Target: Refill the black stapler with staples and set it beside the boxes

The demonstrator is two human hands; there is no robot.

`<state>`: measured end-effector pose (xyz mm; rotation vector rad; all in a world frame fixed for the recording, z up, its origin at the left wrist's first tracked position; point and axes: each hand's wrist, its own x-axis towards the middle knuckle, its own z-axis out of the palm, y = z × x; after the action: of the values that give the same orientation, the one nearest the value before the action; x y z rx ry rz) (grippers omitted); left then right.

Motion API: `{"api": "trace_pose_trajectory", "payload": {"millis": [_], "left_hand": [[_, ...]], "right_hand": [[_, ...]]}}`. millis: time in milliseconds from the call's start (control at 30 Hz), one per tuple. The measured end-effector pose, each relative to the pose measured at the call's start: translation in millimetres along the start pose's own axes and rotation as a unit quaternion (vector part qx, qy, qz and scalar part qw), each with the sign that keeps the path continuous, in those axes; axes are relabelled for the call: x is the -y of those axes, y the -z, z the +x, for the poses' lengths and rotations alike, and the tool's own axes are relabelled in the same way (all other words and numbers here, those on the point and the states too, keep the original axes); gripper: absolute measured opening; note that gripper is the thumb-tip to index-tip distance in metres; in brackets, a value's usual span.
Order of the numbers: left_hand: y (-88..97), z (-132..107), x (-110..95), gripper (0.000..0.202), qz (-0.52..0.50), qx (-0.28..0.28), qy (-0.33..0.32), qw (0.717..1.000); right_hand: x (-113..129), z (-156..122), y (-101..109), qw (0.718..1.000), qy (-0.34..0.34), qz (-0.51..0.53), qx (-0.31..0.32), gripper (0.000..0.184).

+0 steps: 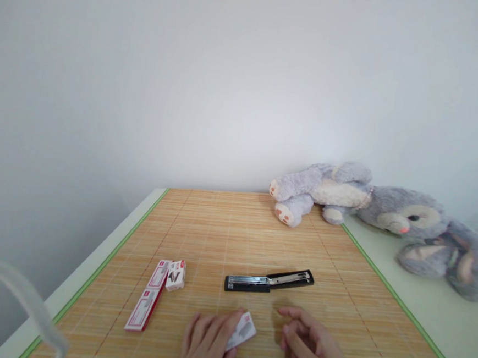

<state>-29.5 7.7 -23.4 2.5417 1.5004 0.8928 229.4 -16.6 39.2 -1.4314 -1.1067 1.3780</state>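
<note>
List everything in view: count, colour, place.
Wall: 1, whitish, background.
Table: 1, whitish, under mat.
Mat: 1, tan, green edges, on table.
Plush toy: 1, grey and cream, back right.
Stapler: 1, black and silver, open, mid-mat.
Small box: 1, white and red, left of stapler.
Packaging strip: count unclear, white and red, beside small box.
Pack: 1, white and grey, front centre.
Curved object: 1, whitish, lower left.
Left hand: 1, bare, partly covering pack.
Right hand: 1, bare, right of pack.
</note>
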Motion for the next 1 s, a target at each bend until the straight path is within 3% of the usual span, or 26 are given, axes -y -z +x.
{"api": "trace_pose_trajectory", "payload": {"millis": [133,233,300,433,567,633,800,1000], "left_hand": [[-0.5,34,-14,0.082,-0.131,0.124,-0.022,0.983],[5.4,55,-23,0.084,-0.183,0.207,-0.037,0.96],[10.5,62,-26,0.083,-0.197,0.233,-0.04,0.951],[23.0,64,-21,0.075,-0.186,0.234,-0.007,0.954],[35.5,61,-12,0.052,-0.159,0.219,0.04,0.962],[39.9,61,-11,0.042,-0.158,0.219,0.039,0.962],[45.7,61,-5,0.038,-0.147,0.188,0.034,0.971],[46.0,54,7,0.039,-0.14,0.155,0.033,0.977]], "right_hand": [[-6,6,-3,0.994,-0.1,0.025,0.041,0.073],[-8,8,-1,0.991,-0.126,0.023,0.05,0.072],[-5,7,1,0.989,-0.134,0.019,0.054,0.071],[3,5,13,0.988,-0.132,-0.025,0.075,0.068],[5,7,26,0.987,-0.004,-0.155,0.042,0.05],[7,10,25,0.971,0.042,-0.232,0.049,0.053],[19,16,17,0.92,0.06,-0.382,0.065,0.039],[26,14,26,0.915,0.049,-0.395,0.056,0.045]]}}
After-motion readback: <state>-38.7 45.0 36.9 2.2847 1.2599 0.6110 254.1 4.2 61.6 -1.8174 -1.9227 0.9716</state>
